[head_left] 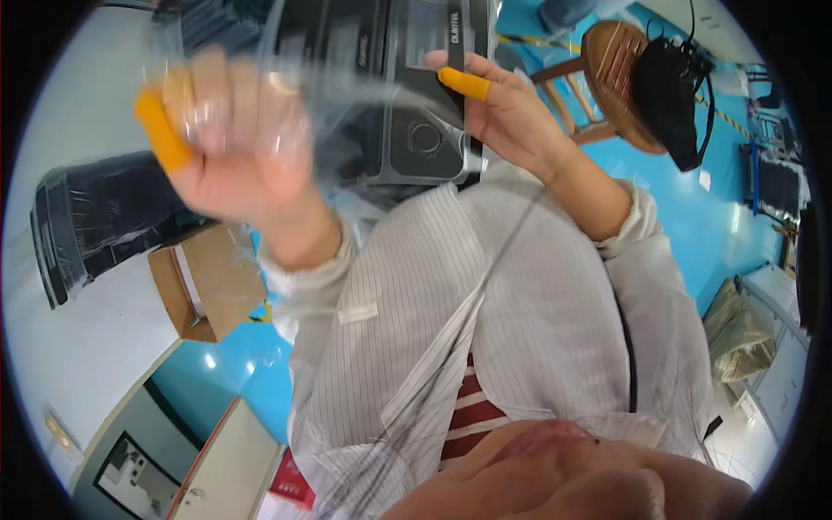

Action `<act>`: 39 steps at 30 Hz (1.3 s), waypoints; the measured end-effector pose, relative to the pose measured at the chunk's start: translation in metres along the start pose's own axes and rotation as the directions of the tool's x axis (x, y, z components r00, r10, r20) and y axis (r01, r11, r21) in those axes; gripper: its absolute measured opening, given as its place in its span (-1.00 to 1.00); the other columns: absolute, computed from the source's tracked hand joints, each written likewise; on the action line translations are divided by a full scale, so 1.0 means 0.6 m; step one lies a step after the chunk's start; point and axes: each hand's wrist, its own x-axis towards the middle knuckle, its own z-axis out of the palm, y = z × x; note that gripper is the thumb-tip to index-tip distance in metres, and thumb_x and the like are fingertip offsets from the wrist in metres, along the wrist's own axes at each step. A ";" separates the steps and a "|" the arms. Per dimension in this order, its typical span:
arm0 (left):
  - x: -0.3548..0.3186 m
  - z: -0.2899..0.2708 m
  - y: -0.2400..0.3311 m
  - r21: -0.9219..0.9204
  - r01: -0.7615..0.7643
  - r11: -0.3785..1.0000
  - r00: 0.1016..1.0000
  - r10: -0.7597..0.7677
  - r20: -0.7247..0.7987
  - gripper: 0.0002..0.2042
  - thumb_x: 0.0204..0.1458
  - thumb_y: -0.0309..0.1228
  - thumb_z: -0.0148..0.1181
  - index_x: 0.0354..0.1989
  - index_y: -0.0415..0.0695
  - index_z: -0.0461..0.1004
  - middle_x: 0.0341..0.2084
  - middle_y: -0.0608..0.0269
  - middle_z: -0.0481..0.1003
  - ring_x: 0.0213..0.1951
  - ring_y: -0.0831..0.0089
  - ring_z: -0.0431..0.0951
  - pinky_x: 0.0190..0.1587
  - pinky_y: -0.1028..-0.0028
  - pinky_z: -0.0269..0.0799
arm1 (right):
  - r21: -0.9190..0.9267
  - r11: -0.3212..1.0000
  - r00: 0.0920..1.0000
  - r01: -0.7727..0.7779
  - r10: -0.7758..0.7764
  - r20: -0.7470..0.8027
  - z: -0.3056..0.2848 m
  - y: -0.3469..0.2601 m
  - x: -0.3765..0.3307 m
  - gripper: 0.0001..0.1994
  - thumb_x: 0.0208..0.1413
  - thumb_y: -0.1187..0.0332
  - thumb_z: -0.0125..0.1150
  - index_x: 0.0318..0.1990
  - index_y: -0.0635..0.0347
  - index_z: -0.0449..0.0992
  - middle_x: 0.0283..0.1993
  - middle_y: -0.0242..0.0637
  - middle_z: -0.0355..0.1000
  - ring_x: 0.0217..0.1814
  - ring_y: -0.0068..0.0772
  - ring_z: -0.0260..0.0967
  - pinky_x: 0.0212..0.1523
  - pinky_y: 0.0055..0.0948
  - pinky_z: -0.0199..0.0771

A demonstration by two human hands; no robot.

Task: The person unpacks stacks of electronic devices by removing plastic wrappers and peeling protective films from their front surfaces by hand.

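My left hand (251,165), smeared by motion, is raised at the upper left with its fingers curled in. It grips clear plastic film (368,87), which stretches rightward over black panels. A yellow finger cot covers the left thumb. My right hand (524,121) pinches a narrow black strip (456,52) at the right edge of the panels, its thumb in a yellow finger cot on top and its other fingers partly hidden. Just below the film lies a glossy black panel (425,160) with a round ring mark, close to my body.
At the left, a stack of black panels in clear wrap (121,212) lies on a white table (52,334). An open cardboard box (221,282) sits below it. A wooden chair (615,78) with a black bag (667,95) stands on the blue floor at the right.
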 end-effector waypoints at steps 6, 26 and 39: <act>-0.302 -0.073 0.203 0.192 -0.236 0.953 0.858 0.297 -0.419 -0.75 0.24 -0.31 -0.06 -0.50 -0.05 0.18 -0.57 0.38 0.17 -0.58 0.56 0.12 -0.45 0.49 0.05 | -0.379 0.908 0.984 0.179 -0.164 0.071 0.062 -0.192 0.186 -0.87 0.22 0.43 0.03 -0.21 0.32 0.44 -0.21 -0.21 0.44 -0.25 -0.36 0.43 -0.24 -0.40 0.51; -0.785 -0.038 -0.005 -0.531 0.686 0.498 -0.477 -0.244 -0.844 -0.71 -0.04 -0.40 0.31 -0.24 -0.40 0.53 -0.30 0.00 0.58 -0.26 0.26 0.63 -0.22 0.40 0.61 | -0.406 0.854 0.916 0.325 -0.391 -0.088 -0.328 -0.510 0.846 -0.72 0.36 0.42 -0.22 0.03 0.33 0.42 0.07 -0.03 0.43 0.05 -0.15 0.45 0.09 -0.20 0.50; 0.044 -0.247 0.072 0.764 0.137 -0.631 0.987 0.154 -0.050 -0.78 0.06 -0.45 0.14 -0.11 -0.18 0.53 -0.23 0.03 0.47 -0.15 0.08 0.47 -0.11 0.27 0.40 | -0.633 -0.396 0.656 0.665 -0.094 0.748 -0.060 -0.228 0.528 -0.81 0.13 0.43 0.06 -0.18 0.36 0.47 -0.22 -0.08 0.44 -0.19 -0.07 0.43 -0.18 -0.35 0.47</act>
